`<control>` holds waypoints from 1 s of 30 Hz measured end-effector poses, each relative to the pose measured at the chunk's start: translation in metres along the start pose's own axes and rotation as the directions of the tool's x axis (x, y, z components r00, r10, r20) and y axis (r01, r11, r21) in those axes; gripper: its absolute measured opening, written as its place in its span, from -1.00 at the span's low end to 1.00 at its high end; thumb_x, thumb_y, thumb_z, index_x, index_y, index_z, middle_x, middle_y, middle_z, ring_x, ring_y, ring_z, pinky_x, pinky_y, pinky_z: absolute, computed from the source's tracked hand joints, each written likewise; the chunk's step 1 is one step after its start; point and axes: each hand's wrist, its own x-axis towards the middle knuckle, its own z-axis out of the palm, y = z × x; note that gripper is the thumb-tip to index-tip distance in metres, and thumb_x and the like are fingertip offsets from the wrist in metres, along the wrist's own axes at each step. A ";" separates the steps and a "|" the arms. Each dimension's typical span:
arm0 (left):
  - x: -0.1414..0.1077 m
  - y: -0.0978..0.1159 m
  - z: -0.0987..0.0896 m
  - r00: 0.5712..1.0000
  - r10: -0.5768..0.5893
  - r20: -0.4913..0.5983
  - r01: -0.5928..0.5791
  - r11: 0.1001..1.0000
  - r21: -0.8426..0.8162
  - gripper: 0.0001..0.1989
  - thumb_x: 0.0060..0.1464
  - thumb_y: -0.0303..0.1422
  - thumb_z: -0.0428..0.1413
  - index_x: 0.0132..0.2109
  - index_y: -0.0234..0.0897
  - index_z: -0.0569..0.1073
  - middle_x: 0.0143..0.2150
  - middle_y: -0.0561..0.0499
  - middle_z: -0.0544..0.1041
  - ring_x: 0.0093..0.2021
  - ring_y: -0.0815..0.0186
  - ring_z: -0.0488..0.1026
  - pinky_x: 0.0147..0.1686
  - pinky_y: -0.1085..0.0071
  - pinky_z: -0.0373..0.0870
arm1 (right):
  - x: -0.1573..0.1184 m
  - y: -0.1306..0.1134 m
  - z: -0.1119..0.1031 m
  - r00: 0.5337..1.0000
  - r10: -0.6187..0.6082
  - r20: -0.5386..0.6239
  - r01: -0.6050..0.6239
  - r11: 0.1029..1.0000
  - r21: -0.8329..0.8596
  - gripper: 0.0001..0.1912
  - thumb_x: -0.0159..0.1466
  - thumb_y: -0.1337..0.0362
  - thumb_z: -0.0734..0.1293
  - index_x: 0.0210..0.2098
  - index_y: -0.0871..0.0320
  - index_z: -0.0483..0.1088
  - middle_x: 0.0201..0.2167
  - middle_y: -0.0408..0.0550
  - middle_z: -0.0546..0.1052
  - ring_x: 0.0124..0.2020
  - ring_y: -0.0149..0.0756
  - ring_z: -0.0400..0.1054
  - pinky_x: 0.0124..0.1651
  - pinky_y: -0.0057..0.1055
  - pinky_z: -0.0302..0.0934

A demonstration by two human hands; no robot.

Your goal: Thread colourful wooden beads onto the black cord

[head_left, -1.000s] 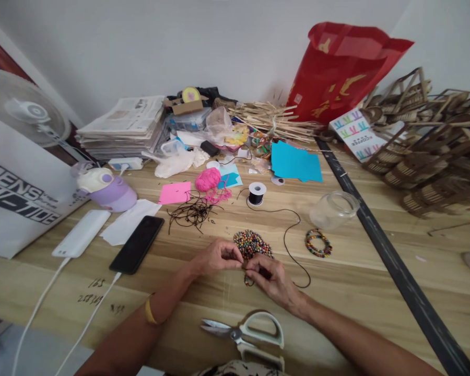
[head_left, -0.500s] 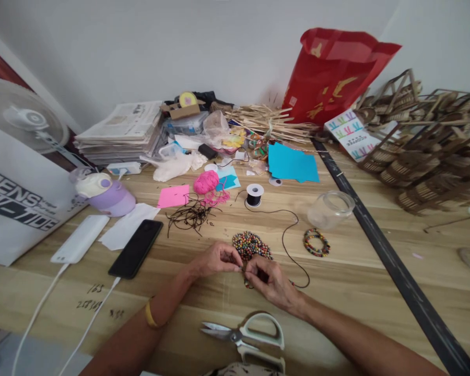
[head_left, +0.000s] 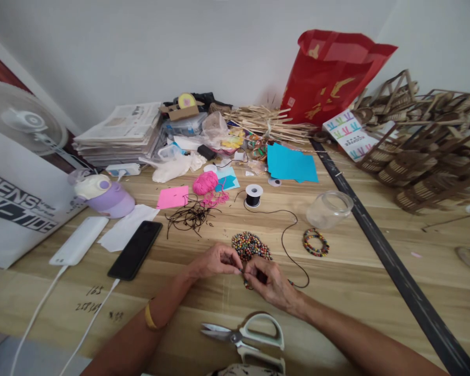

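My left hand (head_left: 219, 259) is closed in a pinch, a tiny bead showing at its fingertips. Facing it almost fingertip to fingertip, my right hand (head_left: 272, 282) pinches the thin black cord (head_left: 284, 241). A few strung beads (head_left: 247, 284) hang just below the right fingers. Just beyond both hands lies a heap of multicoloured round beads (head_left: 250, 245). From the right hand the cord loops back to a white spool (head_left: 254, 196) wound with black cord. Off to the right rests a finished-looking beaded bracelet (head_left: 316, 243). Scissors (head_left: 243, 335) with pale handles lie nearest my body.
A clear jar (head_left: 329, 210) stands right of the spool. Cut black cord pieces (head_left: 190, 215), pink yarn (head_left: 204, 183) and a black phone (head_left: 135, 250) are to the left. Woven baskets (head_left: 426, 167), a red bag (head_left: 332, 78) and newspapers (head_left: 119, 130) line the back.
The fingertips have shifted very slightly, and the tiny bead between them shows more clearly. The camera view has moved a little; everything else lies as before.
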 end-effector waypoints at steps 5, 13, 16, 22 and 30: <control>-0.001 0.002 0.001 1.000 0.016 0.005 -0.015 1.000 -0.010 -0.78 -0.16 -0.35 0.32 -0.36 -0.41 0.53 -0.40 -0.02 0.57 -0.37 0.42 0.46 -0.30 0.53 0.34 | -0.001 0.000 -0.001 1.000 -0.003 0.005 0.003 1.000 -0.006 -0.90 0.23 0.42 0.24 -0.42 0.19 0.33 -0.54 -0.14 0.41 -0.51 -0.42 0.25 -0.44 -0.52 0.12; 0.000 0.002 0.001 1.000 0.001 0.011 0.000 1.000 -0.006 -0.77 -0.18 -0.35 0.33 -0.37 -0.41 0.52 -0.41 -0.01 0.56 -0.40 0.42 0.45 -0.32 0.52 0.33 | -0.001 0.001 0.000 1.000 -0.002 0.011 0.003 1.000 -0.026 -0.90 0.23 0.42 0.24 -0.42 0.18 0.33 -0.53 -0.14 0.41 -0.50 -0.41 0.25 -0.43 -0.51 0.12; -0.001 0.002 0.001 1.000 -0.006 0.011 0.006 1.000 -0.004 -0.77 -0.18 -0.34 0.33 -0.37 -0.41 0.52 -0.41 -0.01 0.55 -0.40 0.43 0.45 -0.32 0.53 0.32 | 0.000 0.001 0.000 1.000 -0.003 0.014 0.004 1.000 -0.028 -0.89 0.23 0.42 0.24 -0.42 0.18 0.33 -0.53 -0.14 0.41 -0.50 -0.41 0.25 -0.43 -0.51 0.13; -0.001 0.002 0.001 1.000 0.018 0.020 -0.018 1.000 0.007 -0.76 -0.16 -0.32 0.32 -0.36 -0.41 0.52 -0.39 -0.03 0.56 -0.38 0.41 0.46 -0.30 0.52 0.34 | -0.001 0.002 0.000 1.000 -0.011 0.016 0.012 1.000 -0.022 -0.89 0.24 0.42 0.24 -0.42 0.19 0.33 -0.53 -0.14 0.41 -0.50 -0.42 0.26 -0.44 -0.52 0.13; 0.000 0.001 0.000 0.999 0.023 0.029 -0.022 0.999 -0.025 -0.75 -0.17 -0.31 0.33 -0.37 -0.41 0.52 -0.41 -0.02 0.56 -0.39 0.43 0.46 -0.32 0.53 0.34 | -0.001 0.001 0.000 1.000 -0.006 0.021 0.007 0.999 -0.034 -0.90 0.25 0.40 0.24 -0.41 0.18 0.33 -0.53 -0.13 0.42 -0.50 -0.41 0.26 -0.44 -0.50 0.14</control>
